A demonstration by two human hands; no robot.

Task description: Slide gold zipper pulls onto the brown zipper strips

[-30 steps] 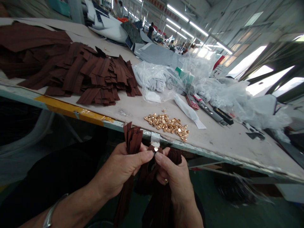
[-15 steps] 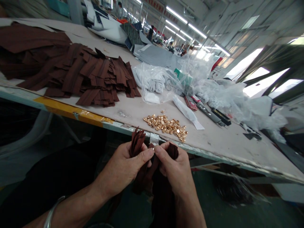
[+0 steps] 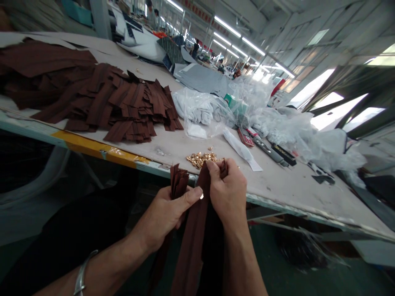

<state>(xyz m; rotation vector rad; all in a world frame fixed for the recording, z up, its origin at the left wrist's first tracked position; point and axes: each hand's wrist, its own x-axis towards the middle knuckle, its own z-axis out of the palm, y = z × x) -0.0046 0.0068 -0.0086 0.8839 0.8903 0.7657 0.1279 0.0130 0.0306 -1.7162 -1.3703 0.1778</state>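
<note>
A bundle of brown zipper strips (image 3: 178,179) is gripped in my left hand (image 3: 166,213), and a small shiny piece (image 3: 201,196) shows at the thumb tip. Raised higher, my right hand (image 3: 228,191) pinches the top end of one long brown zipper strip (image 3: 195,234), which hangs down between the hands; more folded brown strip shows in its fingers. Just behind the right hand lies a pile of small gold metal pieces (image 3: 197,159) on the table, partly covered by that hand.
A big heap of brown zipper strips (image 3: 101,94) covers the left of the table (image 3: 271,193). Behind the gold pieces lie clear plastic bags (image 3: 203,109), a white paper strip (image 3: 242,149) and a grey cutter (image 3: 268,149). Folded grey fabric (image 3: 200,78) is farther back.
My right hand has moved up and away from my left thumb, drawing up a brown strip that now stretches between the hands. It now hides part of the gold pile.
</note>
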